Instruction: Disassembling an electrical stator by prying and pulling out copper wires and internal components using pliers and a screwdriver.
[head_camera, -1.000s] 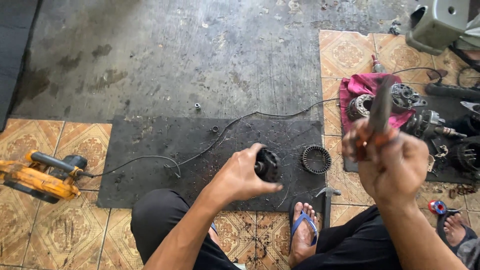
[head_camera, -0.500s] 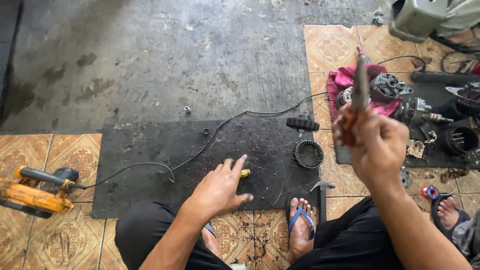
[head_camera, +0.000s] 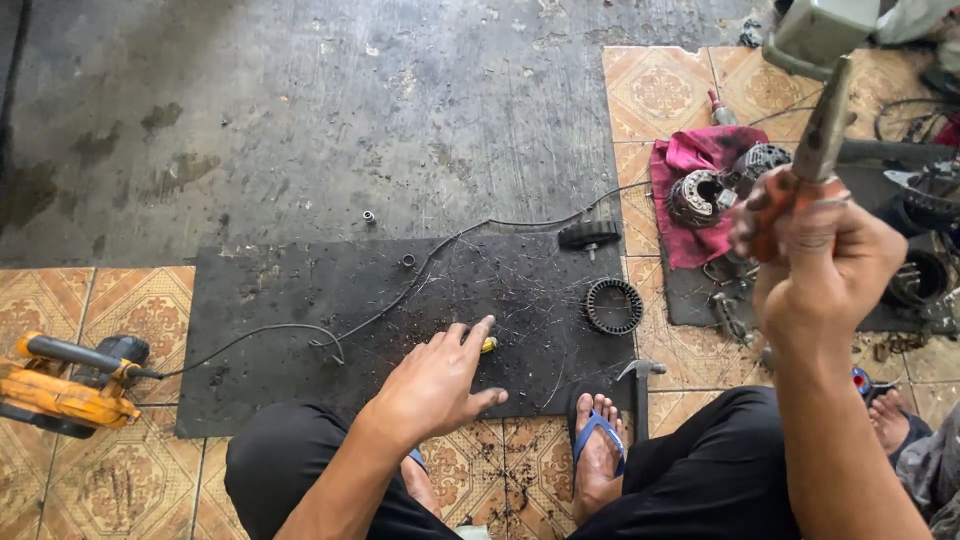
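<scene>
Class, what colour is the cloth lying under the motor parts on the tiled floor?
The cloth is pink-magenta, seen best in the head view.

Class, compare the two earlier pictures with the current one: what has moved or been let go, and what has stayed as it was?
The left hand let go of the black round part, which now lies at the mat's far right edge, and reaches a small yellow piece. The right hand still holds the pliers raised. The ring, cord and orange tool stayed put.

yellow piece (head_camera: 488, 344) under fingertip (mostly hidden), power tool (head_camera: 60, 385) cropped
</scene>
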